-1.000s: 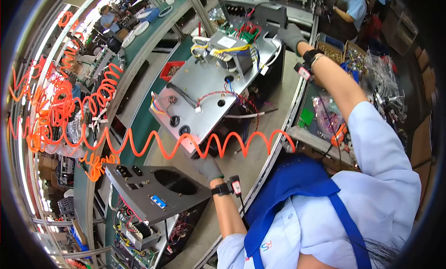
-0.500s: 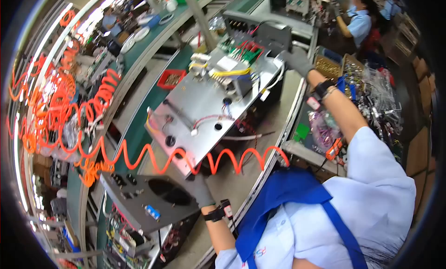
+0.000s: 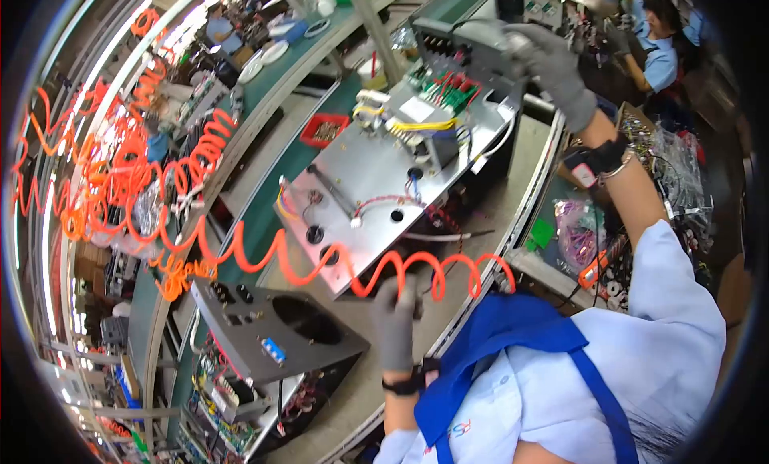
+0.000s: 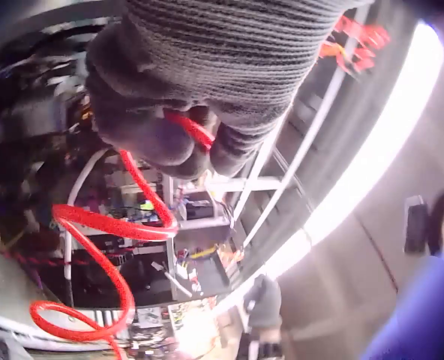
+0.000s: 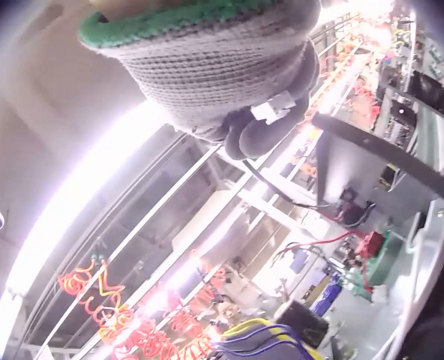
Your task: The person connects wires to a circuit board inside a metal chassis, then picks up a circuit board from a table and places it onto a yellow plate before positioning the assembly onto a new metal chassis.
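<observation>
My gloved left hand (image 3: 394,328) grips a red coiled hose (image 4: 105,219) just off the near corner of a metal chassis (image 3: 376,176). In the left wrist view the hose runs through the curled fingers. My gloved right hand (image 3: 561,72) is raised by the chassis's upright black end panel (image 3: 473,56). It pinches a dark cable, and a white connector (image 5: 273,107) shows against the fingers in the right wrist view. The cable runs down toward the panel. A transformer with yellow wires (image 3: 424,128) and a green circuit board (image 3: 448,92) sit on the chassis.
A second unit with a tilted black panel (image 3: 224,316) stands near my left hand. Beyond the chassis is a red bin (image 3: 312,142) of small parts. The hose stretches across the chassis's near end. Bagged parts (image 3: 581,232) lie at right; another person (image 3: 661,52) works beyond.
The left hand has left the chassis's near corner and taken hold of the coiled hose. The right hand has risen from the chassis's far side and now holds a cable.
</observation>
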A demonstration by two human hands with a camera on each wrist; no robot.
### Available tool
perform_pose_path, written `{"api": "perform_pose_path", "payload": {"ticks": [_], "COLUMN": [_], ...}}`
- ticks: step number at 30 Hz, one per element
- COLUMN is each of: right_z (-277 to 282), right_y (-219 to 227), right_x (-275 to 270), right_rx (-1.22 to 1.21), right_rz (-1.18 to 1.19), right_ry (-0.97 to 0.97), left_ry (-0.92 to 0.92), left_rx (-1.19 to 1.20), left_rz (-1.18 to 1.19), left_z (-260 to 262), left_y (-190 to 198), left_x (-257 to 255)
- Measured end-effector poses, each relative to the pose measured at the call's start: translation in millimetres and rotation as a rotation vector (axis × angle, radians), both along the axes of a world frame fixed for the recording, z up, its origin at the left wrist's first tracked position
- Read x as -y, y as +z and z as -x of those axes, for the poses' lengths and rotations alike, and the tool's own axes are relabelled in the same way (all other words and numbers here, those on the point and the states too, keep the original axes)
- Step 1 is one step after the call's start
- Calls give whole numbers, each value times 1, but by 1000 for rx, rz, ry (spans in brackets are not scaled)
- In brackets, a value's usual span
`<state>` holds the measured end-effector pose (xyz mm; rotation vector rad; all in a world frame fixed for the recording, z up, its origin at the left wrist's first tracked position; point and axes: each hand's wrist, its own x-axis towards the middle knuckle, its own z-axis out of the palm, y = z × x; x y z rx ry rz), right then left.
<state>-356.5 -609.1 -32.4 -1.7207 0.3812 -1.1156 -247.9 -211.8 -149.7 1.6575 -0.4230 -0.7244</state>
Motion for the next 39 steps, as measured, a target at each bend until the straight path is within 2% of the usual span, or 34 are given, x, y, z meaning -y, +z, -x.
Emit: {"api": "perform_pose_path", "payload": {"ticks": [2, 4, 5, 7, 8, 10, 11, 12, 13, 15, 16, 18, 19, 21, 23, 24, 25, 26, 28, 29, 30, 32, 34, 36, 38, 39], "right_z": [-18, -34, -46, -79, -101, -145, -164, -181, -193, -219, -241, -234, -222, -189, -157, -128, -106, -81, -23, 8, 41, 120, 198, 261, 325, 344], "right_y": [13, 29, 35, 40, 39, 47, 51, 55, 58, 61, 55, 64, 65, 65, 56, 56, 42, 27, -1, -17, -35, -85, -103, -104, -122, -125], "right_x": [-11, -32, -34, -30, -23, -14, -16, -18, -13, 5, 11, -3, -12, -27, -22, -30, -27, -24, -31, -33, -36, -24, -41, -64, -70, -78], "right_rx": [-95, -98, -131, -166, -172, -272, -281, -283, -270, -581, -729, -786, -794, -702, -705, -718, -660, -609, -534, -582, -627, -953, -1235, -1320, -1569, -1569], "right_rz": [45, -21, 52, 222, 317, 106, -124, -358, -362, -419, -293, -185, -194, 165, 357, 421, 500, 574, 564, 489, 412, 317, 124, -105, -233, -253], "right_ry": [130, 222, 196, 138, 104, 345, 445, 541, 530, 820, 821, 758, 743, 408, 284, 210, 129, 41, -85, -137, -188, -340, -468, -595, -740, -749], "left_ry": [117, 329, 321, 458, 453, 496, 533, 522, 548, 537, 523, 423, 385, 337, 278, 320, 355, 305, 292, 172, 102, -161, -291, -541, -571, -522], "left_rx": [141, 56, 57, 23, 31, -34, -45, -34, -29, -19, -16, 67, 33, 43, 55, 94, 132, 117, 452, 352, 342, -201, -207, -131, -162, -189], "left_rz": [137, 188, 195, 64, 68, -61, -88, -90, -87, -53, -53, -5, 14, 16, 18, 21, 25, 24, -246, -368, -378, -411, -464, -397, -430, -388], "left_z": [24, 29, 29, 25, 23, 19, 15, 15, 15, 11, 8, 5, 4, -3, -9, -12, -14, -17, -23, -25, -27, -32, -29, -24, -18, -14], "left_y": [15, 3, -6, -33, -50, -94, -116, -118, -120, -118, -115, -107, -98, -100, -103, -105, -109, -116, -133, -128, -124, -113, -83, -46, -37, -35], "left_x": [-21, -42, -53, -73, -84, -104, -111, -107, -103, -97, -91, -79, -72, -67, -64, -63, -62, -65, -80, -87, -94, -101, -89, -67, -51, -44]}}
